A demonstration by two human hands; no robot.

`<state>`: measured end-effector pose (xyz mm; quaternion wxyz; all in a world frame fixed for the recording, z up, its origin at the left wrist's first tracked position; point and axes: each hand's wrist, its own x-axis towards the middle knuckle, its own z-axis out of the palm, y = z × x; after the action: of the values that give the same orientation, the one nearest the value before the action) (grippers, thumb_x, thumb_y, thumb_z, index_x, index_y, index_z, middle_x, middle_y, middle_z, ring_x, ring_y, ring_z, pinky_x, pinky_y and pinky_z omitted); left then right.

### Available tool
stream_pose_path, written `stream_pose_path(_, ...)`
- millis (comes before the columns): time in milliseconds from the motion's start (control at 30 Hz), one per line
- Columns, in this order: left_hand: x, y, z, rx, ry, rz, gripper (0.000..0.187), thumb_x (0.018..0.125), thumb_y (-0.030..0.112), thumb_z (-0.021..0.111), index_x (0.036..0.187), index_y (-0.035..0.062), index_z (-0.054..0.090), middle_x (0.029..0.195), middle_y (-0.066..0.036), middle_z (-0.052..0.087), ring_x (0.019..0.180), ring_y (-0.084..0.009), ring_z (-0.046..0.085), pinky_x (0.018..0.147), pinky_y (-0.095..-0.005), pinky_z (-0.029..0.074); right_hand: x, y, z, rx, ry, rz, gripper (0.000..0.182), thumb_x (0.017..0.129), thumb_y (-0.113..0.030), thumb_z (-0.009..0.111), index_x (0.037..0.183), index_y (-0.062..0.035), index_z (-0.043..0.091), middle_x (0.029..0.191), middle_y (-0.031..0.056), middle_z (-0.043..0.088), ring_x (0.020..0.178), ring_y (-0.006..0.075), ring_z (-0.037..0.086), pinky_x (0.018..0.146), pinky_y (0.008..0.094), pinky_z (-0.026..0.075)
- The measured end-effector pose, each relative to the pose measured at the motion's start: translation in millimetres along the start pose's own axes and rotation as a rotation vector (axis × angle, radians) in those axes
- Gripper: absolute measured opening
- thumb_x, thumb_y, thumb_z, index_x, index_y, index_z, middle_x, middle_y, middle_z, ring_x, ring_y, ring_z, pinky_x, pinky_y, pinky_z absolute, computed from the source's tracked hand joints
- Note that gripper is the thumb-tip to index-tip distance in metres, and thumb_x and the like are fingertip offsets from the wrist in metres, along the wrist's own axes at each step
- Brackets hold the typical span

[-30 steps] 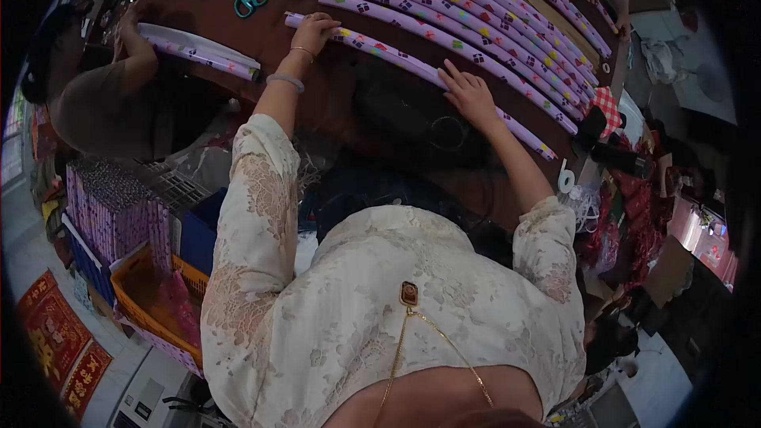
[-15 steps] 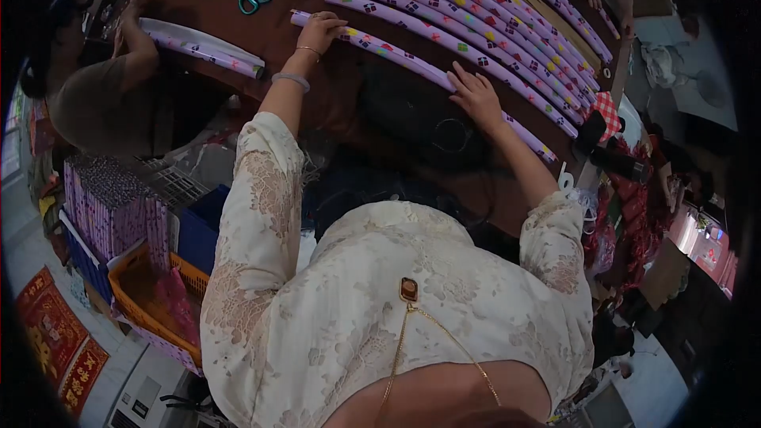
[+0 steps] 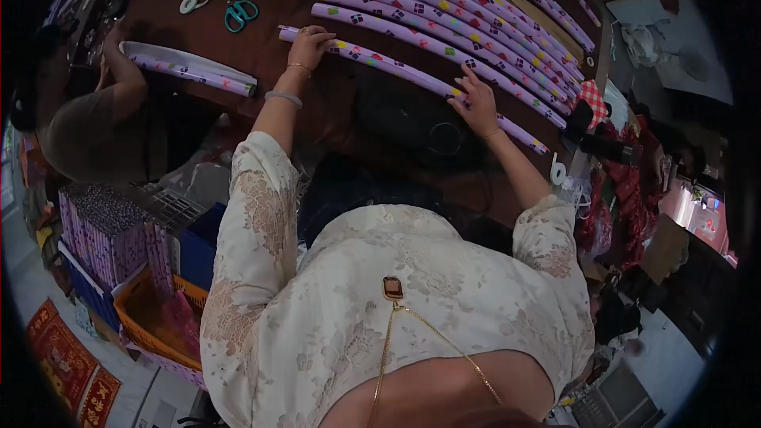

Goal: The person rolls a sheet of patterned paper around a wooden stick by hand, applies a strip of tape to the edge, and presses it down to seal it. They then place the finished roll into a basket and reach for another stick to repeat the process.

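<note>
A long, thin roll of purple patterned wrapping paper (image 3: 396,67) lies slantwise in front of me on the brown table. Near its left end, my left hand (image 3: 309,47) curls its fingers over it. My right hand (image 3: 477,105) rests farther along the same roll, fingers spread and some of them lifted; its lower fingers touch the paper. Just beyond lies another purple roll (image 3: 388,25), parallel to this one.
Several more purple rolls (image 3: 476,24) lie across the far table. Teal-handled scissors (image 3: 239,16) and a white tape roll (image 3: 189,4) sit at the back left. A co-worker (image 3: 95,131) works at left with a partly open roll (image 3: 190,70). An orange crate (image 3: 131,317) stands below.
The view has shifted slightly. My right hand's fingers are more raised and spread than before, and it sits a little farther right on the roll. My left hand keeps its place.
</note>
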<state>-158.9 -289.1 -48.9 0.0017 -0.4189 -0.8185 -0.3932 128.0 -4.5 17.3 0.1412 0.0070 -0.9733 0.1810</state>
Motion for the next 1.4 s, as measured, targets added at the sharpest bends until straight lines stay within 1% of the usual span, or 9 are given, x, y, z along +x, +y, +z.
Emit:
stream_pose_path(133, 0.8, 24.1, 4.4, 0.059, 0.046, 0.01, 0.016, 0.07, 0.013, 0.065, 0.086, 0.0088, 0.066, 0.084, -0.007, 0.058, 0.083, -0.025, 0.053, 0.075, -0.0349, 0.043, 24.9, -14.1, -2.8, -0.043, -0.153, -0.022, 0.072, 0.075, -0.035, 0.062, 0.133, -0.0097, 0.026, 0.136, 0.0058, 0.03, 0.117, 0.0223, 0.039, 0.097, 0.0358, 0.029)
stream_pose_path(267, -6.6, 38.2, 8.0, 0.047, 0.151, 0.068, 0.017, 0.068, 0.013, 0.065, 0.085, 0.0097, 0.066, 0.084, -0.005, 0.058, 0.084, -0.0233, 0.053, 0.075, -0.0334, 0.044, 34.8, -12.8, 19.0, -0.156, -0.332, -0.147, 0.059, 0.079, -0.03, 0.056, 0.13, -0.0115, 0.032, 0.137, 0.005, 0.029, 0.122, 0.019, 0.033, 0.099, 0.038, 0.026)
stream_pose_path(500, -15.6, 62.8, 17.9, 0.048, 0.159, 0.065, 0.02, 0.066, 0.011, 0.066, 0.086, 0.0102, 0.065, 0.086, -0.004, 0.056, 0.084, -0.0224, 0.053, 0.074, -0.033, 0.044, 14.4, -7.3, -0.2, -0.246, -0.299, -0.219, 0.056, 0.076, -0.022, 0.059, 0.128, -0.0202, 0.038, 0.137, 0.005, 0.028, 0.123, 0.0189, 0.033, 0.1, 0.0379, 0.026)
stream_pose_path(667, -6.7, 74.3, 17.4, 0.038, 0.198, 0.115, 0.022, 0.066, 0.011, 0.066, 0.088, 0.0107, 0.064, 0.086, -0.004, 0.056, 0.085, -0.0228, 0.053, 0.075, -0.0338, 0.044, 16.9, -0.8, -17.6, -0.383, -0.319, -0.471, 0.057, 0.074, -0.021, 0.061, 0.127, -0.0238, 0.039, 0.138, 0.0067, 0.026, 0.125, 0.0212, 0.03, 0.1, 0.0396, 0.024)
stream_pose_path(800, -2.8, 76.3, 16.2, 0.041, 0.226, 0.143, 0.024, 0.066, 0.009, 0.065, 0.09, 0.0105, 0.064, 0.087, -0.004, 0.055, 0.086, -0.0236, 0.052, 0.081, -0.037, 0.043, 24.6, -10.2, -26.2, -0.223, -0.337, -0.387, 0.058, 0.074, -0.025, 0.061, 0.127, -0.0211, 0.038, 0.138, 0.0066, 0.025, 0.126, 0.0213, 0.028, 0.102, 0.0395, 0.021)
stream_pose_path(867, -7.4, 73.9, 18.7, 0.018, 0.214, 0.121, 0.024, 0.066, 0.009, 0.064, 0.09, 0.0103, 0.063, 0.087, -0.004, 0.055, 0.086, -0.0238, 0.052, 0.082, -0.0379, 0.043, 35.7, -21.3, -15.7, -0.091, -0.258, -0.133, 0.058, 0.074, -0.028, 0.06, 0.127, -0.0176, 0.038, 0.138, 0.0064, 0.025, 0.126, 0.0206, 0.027, 0.103, 0.0396, 0.018)
stream_pose_path(1000, -14.2, 76.5, 14.9, -0.012, 0.19, 0.09, 0.024, 0.066, 0.008, 0.064, 0.09, 0.0104, 0.063, 0.087, -0.004, 0.055, 0.087, -0.0237, 0.052, 0.083, -0.0382, 0.042, 45.4, -32.7, 0.2, -0.228, -0.424, -0.136, 0.063, 0.076, -0.031, 0.06, 0.131, -0.02, 0.032, 0.14, 0.002, 0.022, 0.126, 0.0179, 0.027, 0.102, 0.0394, 0.019)
stream_pose_path(1367, -20.9, 71.0, 21.9, -0.032, 0.191, 0.075, 0.025, 0.066, 0.007, 0.064, 0.09, 0.0108, 0.063, 0.087, -0.004, 0.055, 0.086, -0.0231, 0.053, 0.083, -0.038, 0.043, 34.2, -20.2, 17.5, -0.53, -0.279, -0.518, 0.058, 0.077, -0.03, 0.058, 0.129, -0.0267, 0.034, 0.138, 0.0022, 0.028, 0.125, 0.0175, 0.028, 0.102, 0.039, 0.018)
stream_pose_path(1400, -20.0, 69.9, 23.1, -0.036, 0.193, 0.076, 0.025, 0.066, 0.007, 0.063, 0.09, 0.0108, 0.063, 0.087, -0.004, 0.055, 0.086, -0.0231, 0.053, 0.082, -0.0379, 0.043, 45.7, -33.0, 12.6, -0.396, -0.289, -0.404, 0.059, 0.076, -0.032, 0.059, 0.13, -0.0251, 0.034, 0.138, 0.0023, 0.027, 0.125, 0.0178, 0.029, 0.102, 0.0383, 0.018)
